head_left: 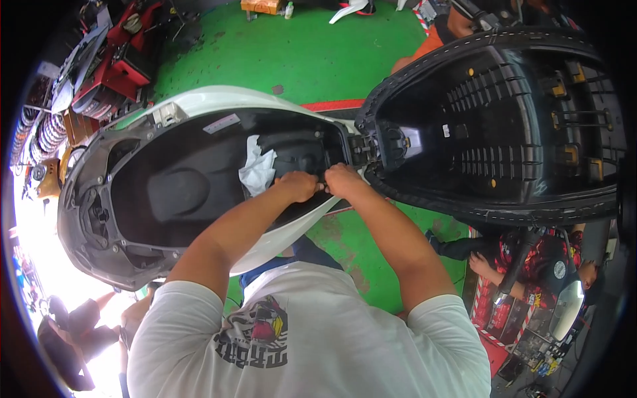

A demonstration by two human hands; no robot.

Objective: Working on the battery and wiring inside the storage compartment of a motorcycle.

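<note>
My left hand (pixel 298 187) and my right hand (pixel 343 180) are close together at the right end of the scooter's black under-seat storage bin (pixel 172 189). Both have their fingers curled; whatever is between them is too small or hidden to name. My right hand rests by the bin's rim, near the seat hinge (pixel 364 149). A crumpled white tissue (pixel 257 169) lies in the bin, just left of my hands. The raised scooter seat (pixel 484 139) stands open to the right, its ribbed black underside showing. White body panels (pixel 219 96) run along the bin.
Green painted floor (pixel 219 53) surrounds the scooter. Red machinery (pixel 123 69) and hanging tyres (pixel 50 132) are at the left. A co-worker in a dark patterned shirt (pixel 537 255) is at the lower right, near a tool shelf; another person (pixel 458 26) is beyond the seat.
</note>
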